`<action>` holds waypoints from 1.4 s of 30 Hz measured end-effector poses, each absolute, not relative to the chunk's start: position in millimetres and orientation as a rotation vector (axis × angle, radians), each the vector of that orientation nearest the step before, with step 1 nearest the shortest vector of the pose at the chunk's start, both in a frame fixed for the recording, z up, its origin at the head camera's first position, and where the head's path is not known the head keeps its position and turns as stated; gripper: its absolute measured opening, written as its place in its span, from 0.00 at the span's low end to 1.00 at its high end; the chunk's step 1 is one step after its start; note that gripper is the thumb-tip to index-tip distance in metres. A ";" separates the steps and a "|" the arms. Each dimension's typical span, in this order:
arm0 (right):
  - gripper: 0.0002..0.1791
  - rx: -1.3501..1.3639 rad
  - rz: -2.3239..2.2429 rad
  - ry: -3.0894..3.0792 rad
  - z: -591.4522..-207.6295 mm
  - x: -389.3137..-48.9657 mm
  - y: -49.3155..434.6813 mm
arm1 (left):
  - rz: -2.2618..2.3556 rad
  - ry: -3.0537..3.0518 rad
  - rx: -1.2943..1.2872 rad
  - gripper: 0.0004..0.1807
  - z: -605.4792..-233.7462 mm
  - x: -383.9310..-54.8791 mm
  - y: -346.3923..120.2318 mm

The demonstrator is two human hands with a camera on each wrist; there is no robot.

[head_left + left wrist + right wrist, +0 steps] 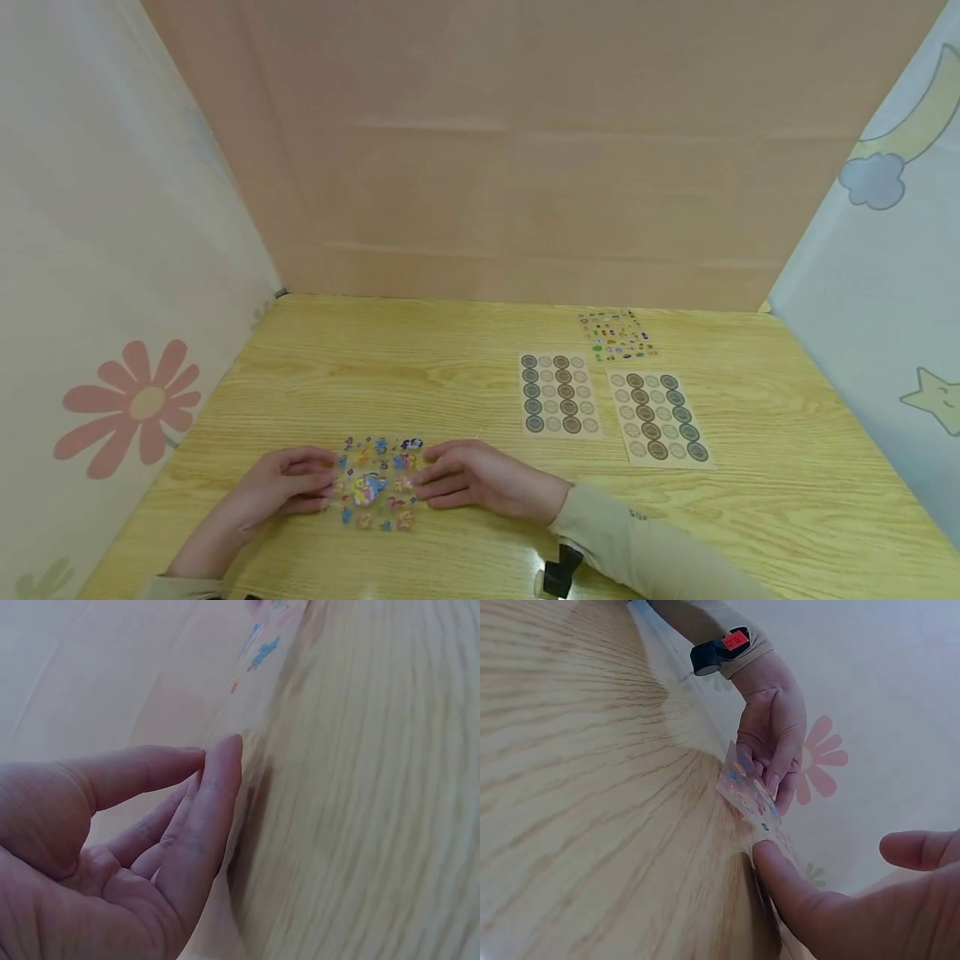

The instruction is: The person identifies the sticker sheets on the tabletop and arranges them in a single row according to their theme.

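A clear sticker sheet (369, 490) with small colourful cartoon figures lies between the two hands near the front of the wooden table. My left hand (283, 485) pinches its left edge between thumb and forefinger, and the left wrist view shows that sheet (264, 652) rising slightly off the wood. On the opposite side, my right hand (491, 483) has its fingertips at the sheet's right edge. The right wrist view shows the right hand (862, 907) with thumb and fingers apart, one fingertip against the tilted sheet (754, 799).
Two paper sheets of round labels, one (558, 396) left of the other (662, 418), lie right of centre on the table (420, 333). Behind them is another clear sticker sheet (617, 336). Fabric walls (525, 167) enclose the back and sides.
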State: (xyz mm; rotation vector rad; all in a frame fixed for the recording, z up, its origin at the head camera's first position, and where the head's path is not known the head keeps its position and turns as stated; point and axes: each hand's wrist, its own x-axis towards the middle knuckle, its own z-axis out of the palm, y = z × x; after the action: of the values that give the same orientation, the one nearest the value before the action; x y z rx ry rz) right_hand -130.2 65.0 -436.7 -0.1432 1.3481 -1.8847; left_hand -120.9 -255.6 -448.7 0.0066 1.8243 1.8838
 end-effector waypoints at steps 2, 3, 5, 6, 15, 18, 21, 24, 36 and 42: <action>0.28 -0.147 -1.881 1.351 -436.4 -130.2 64.0 | 1.889 1.829 0.009 0.22 -448.2 -121.2 -258.0; 0.28 -0.150 -1.880 1.352 -436.3 -130.3 63.6 | 1.891 1.833 0.007 0.21 -448.0 -121.5 -259.0; 0.28 -0.156 -1.876 1.356 -436.4 -130.6 62.9 | 1.890 1.839 0.007 0.21 -447.7 -122.4 -260.6; 0.28 -0.160 -1.874 1.357 -436.5 -130.8 62.6 | 1.889 1.842 -0.005 0.20 -447.2 -122.6 -260.8; 0.29 -0.203 -1.872 1.347 -437.9 -135.1 60.9 | 1.888 1.918 -0.039 0.20 -445.8 -125.3 -258.7; 0.29 -0.214 -1.873 1.344 -438.3 -136.9 60.3 | 1.888 1.946 -0.050 0.20 -446.2 -126.1 -258.0; 0.29 -0.205 -1.876 1.347 -439.1 -138.8 59.4 | 1.889 1.969 -0.072 0.20 -446.7 -127.1 -257.9; 0.28 -0.195 -1.878 1.350 -439.6 -140.3 58.7 | 1.894 1.980 -0.092 0.19 -446.7 -127.7 -257.9; 0.28 -0.192 -1.882 1.299 -438.9 -141.7 55.4 | 1.897 2.054 -0.184 0.21 -443.2 -125.8 -257.1; 0.29 -0.174 -1.885 1.295 -439.4 -142.0 54.0 | 1.870 2.100 -0.252 0.21 -440.2 -125.4 -255.6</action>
State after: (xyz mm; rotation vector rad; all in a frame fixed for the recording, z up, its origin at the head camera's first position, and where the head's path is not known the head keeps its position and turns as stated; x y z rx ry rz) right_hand -142.0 54.0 -439.4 -0.1739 1.2954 -1.8852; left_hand -125.4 -255.6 -440.2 -0.2516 2.1000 1.8697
